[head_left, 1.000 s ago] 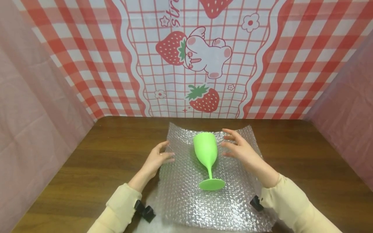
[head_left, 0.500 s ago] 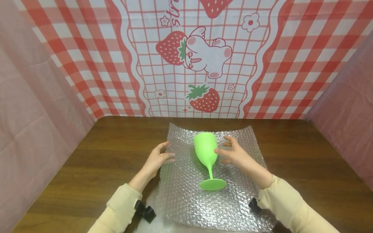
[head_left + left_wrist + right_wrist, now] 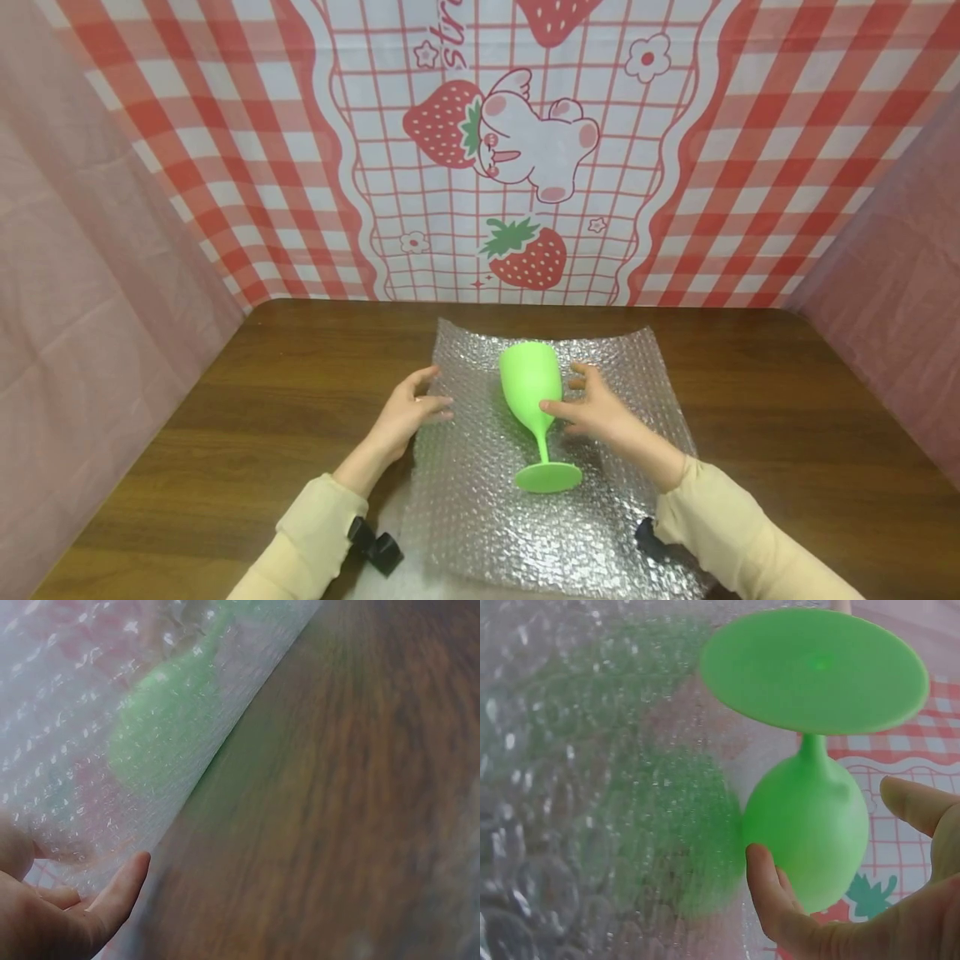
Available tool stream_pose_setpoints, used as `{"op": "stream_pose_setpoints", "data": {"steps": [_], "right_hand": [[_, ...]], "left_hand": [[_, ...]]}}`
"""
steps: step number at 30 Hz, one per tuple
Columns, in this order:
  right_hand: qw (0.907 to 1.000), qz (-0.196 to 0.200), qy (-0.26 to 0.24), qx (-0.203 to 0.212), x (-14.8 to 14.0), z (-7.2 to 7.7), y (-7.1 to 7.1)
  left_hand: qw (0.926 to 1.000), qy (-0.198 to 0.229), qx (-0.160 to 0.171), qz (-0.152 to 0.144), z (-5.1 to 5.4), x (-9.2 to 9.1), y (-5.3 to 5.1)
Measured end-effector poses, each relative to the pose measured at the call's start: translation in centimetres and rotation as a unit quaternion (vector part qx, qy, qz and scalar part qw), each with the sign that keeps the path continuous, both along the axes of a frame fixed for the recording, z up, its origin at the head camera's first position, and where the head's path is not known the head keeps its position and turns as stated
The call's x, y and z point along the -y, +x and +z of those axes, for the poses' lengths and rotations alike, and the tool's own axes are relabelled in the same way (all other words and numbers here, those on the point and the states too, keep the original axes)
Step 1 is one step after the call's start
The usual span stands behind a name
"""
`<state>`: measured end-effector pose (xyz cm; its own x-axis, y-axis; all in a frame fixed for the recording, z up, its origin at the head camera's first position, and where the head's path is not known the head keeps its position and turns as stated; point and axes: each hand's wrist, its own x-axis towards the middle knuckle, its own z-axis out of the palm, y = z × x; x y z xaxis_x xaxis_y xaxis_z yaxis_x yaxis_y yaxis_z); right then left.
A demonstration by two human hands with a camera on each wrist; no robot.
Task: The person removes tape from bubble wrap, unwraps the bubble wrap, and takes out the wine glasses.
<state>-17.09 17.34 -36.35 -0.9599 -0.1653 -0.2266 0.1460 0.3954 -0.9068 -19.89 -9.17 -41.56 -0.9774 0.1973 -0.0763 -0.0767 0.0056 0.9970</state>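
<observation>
A bright green plastic goblet (image 3: 531, 385) lies on its side on a sheet of bubble wrap (image 3: 480, 517). Its bowl points to the back and its round foot to the front. Close to the bowl's right side is my right hand (image 3: 600, 414), the thumb crossing over the lower bowl in the head view. In the right wrist view, thumb and fingers are spread about the goblet (image 3: 806, 832); firm contact cannot be made out. My left hand (image 3: 401, 414) stays at the left edge of the wrap, its fingers loosely bent and gripping nothing I can see.
The wrap lies on a brown wooden table (image 3: 247, 433), its far corners curling up. A red and white checked cloth (image 3: 525, 150) with strawberries hangs behind the table. Pink curtains (image 3: 97, 275) flank both sides. Black wrist devices (image 3: 375, 546) sit by the cream sleeves.
My right hand has moved left and a little toward me, and its thumb has come over the goblet's bowl. My left hand and the goblet have barely moved.
</observation>
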Motion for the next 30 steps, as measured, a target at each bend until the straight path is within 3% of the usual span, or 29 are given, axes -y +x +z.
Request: {"op": "stream_pose_setpoints", "data": {"steps": [30], "right_hand": [[0.9986, -0.008, 0.051, -0.011, 0.5, -1.5, -0.5]], "left_hand": [[1.0, -0.007, -0.004, -0.004, -0.3, 0.2, 0.1]]}}
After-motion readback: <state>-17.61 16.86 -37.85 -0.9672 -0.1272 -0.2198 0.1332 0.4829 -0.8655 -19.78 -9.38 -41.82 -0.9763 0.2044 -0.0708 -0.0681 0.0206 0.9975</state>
